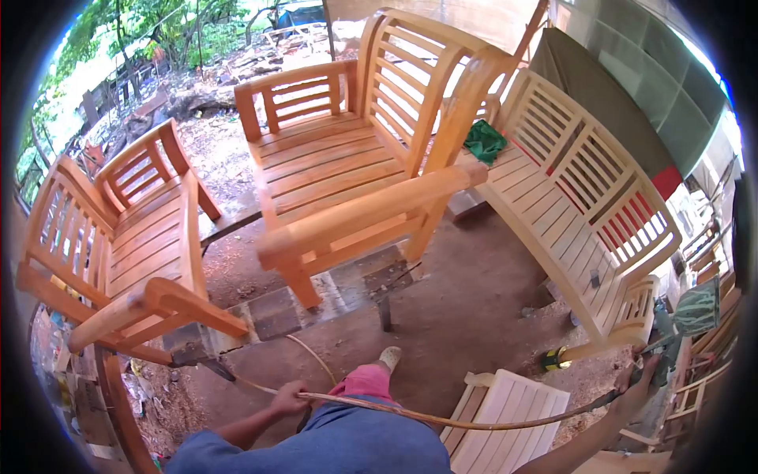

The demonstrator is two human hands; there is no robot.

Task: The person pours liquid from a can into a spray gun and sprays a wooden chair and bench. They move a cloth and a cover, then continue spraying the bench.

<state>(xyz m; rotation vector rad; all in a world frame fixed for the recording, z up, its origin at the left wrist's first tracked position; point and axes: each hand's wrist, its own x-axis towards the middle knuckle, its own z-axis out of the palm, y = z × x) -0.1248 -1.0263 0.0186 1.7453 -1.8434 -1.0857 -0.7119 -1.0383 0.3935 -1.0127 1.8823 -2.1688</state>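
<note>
Through the head camera I have the left hand [292, 397] closed around an air hose [482, 426], which crosses the body and passes over a slatted wooden panel [513, 423] to the right hand [638, 385]. That hand seems wrapped round the handle of what looks like a spray gun [669, 347], just beyond the near end of the pale slatted bench [545, 201].

My worry is the hose: slack sagging onto the panel could snag its edge or scuff the slats, and a sharp tug could jerk the gun against the bench's near armrest [636, 308].

Tilting the gun too far might spill its cup [699, 306]; I can't see the contents. A small cup [594, 278] stands on the bench seat near that armrest, contents unreadable, easily knocked over.
</note>
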